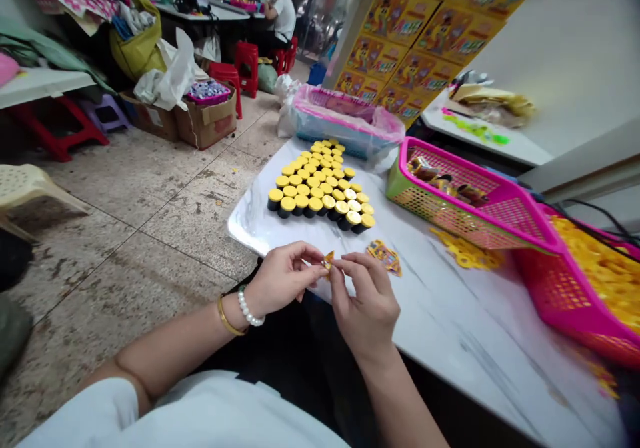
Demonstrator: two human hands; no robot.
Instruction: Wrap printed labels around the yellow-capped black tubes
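Observation:
My left hand (285, 273) and my right hand (367, 298) meet just off the table's near edge, fingertips pinched around a small yellow printed piece (329, 259). Fingers cover much of it, so I cannot tell whether it is a sticker or a wrapper. Just beyond my right hand, a flat yellow printed sheet (385, 257) lies on the white marbled table (445, 315). Farther back, many small black tubs with yellow lids (315, 183) stand upright, packed close together in rows.
A pink and green basket (470, 198) holds dark and yellow pieces. Beside it, a pink basket (560, 295) is full of yellow parts (595, 261). A plastic-lined basket (345, 125) stands behind the tubs. Printed yellow boxes (395, 41) are stacked beyond. Another person (284, 11) sits far back.

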